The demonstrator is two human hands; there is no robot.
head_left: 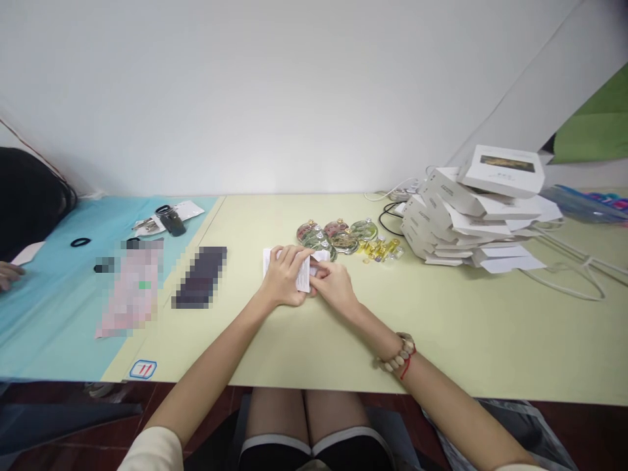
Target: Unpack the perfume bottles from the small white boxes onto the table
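Observation:
My left hand (283,278) and my right hand (334,286) meet at the middle of the pale yellow table (441,340). Both are closed on a small white box (302,273) that lies on the tabletop. My left fingers wrap over its top, and my right fingers pinch its right end. Just behind the box lie several round glass bottles (338,234) with coloured contents and a cluster of tiny amber vials (379,249).
A leaning stack of white flat boxes (478,216) stands at the right, with white cables (569,261) beside it. A blue mat (59,294) at the left carries a dark jar (173,220), a black ring and blurred items. Another person's hand (7,275) shows at the far left edge.

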